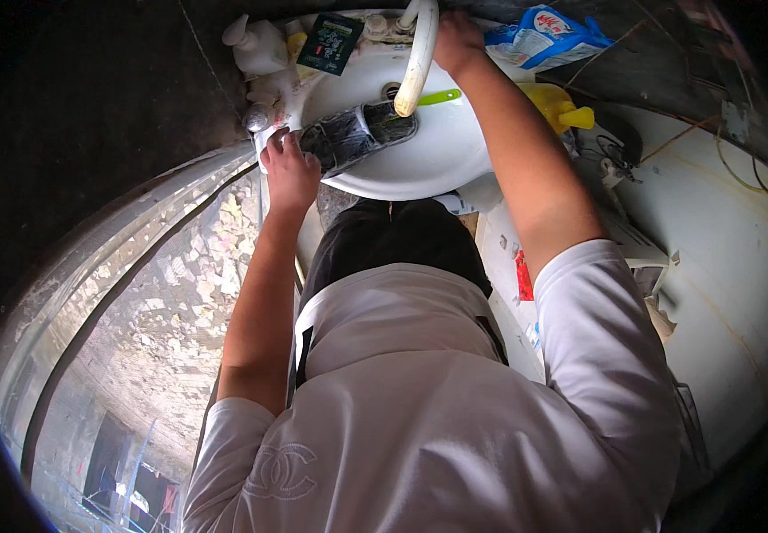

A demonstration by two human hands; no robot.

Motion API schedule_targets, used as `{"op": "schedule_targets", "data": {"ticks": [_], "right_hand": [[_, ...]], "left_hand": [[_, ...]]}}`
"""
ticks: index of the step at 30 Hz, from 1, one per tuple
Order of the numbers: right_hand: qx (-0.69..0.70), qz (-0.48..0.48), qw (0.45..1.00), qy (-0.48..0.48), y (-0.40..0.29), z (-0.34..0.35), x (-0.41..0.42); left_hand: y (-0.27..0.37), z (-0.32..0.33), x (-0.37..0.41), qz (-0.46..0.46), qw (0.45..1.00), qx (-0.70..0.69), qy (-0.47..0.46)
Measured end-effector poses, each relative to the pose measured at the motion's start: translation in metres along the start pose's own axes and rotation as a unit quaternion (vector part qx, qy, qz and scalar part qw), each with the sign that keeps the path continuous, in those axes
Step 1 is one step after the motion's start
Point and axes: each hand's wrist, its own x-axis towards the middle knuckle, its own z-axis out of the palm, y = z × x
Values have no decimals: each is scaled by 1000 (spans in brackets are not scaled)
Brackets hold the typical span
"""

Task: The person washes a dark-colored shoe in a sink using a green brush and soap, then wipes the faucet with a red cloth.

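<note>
A black shoe (351,136), streaked with whitish suds, lies slantwise in the white washbasin (450,160). My left hand (291,170) is at the shoe's left end, by the basin's left rim, with the thumb against it. The light green handle (438,97) of what looks like a brush sticks out past the shoe's right end; its head is hard to make out. Above them curves a white faucet spout (417,63). My right hand (458,41) reaches to the back rim just right of the spout. Its fingers are partly hidden, so their grip is unclear.
A white pump bottle (255,45) and a dark green sachet (331,43) stand on the back left rim. At the back right are a blue-and-white plastic bag (544,36) and a yellow plastic container (554,110). A metal knob (257,118) sits at the left corner.
</note>
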Motion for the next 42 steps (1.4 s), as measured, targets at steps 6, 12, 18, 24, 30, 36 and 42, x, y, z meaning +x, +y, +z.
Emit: {"op": "schedule_targets", "data": {"ticks": [6,12,18,24,30,36,42], "right_hand": [[-82,-66,992,71,17,28,6],[-119,-74,988,67,10,15,0],[-59,3,993,103,-1,-7,-21],[155,1,987,36,-44,24,-118],[75,-83,993,-49,-48,78,-141],[111,-41,976,-185,-37,38,-153],[213,85,959,-169,-55,-32,-210]], "left_hand": [[20,-13,-1,65,997,7,42],[53,-17,0,104,972,-211,4],[107,4,14,-335,641,-662,-194],[117,57,44,-413,489,-751,-162],[135,77,58,-390,531,-734,-165],[134,115,57,-260,855,-438,-97],[160,117,52,-137,982,-125,-21]]}}
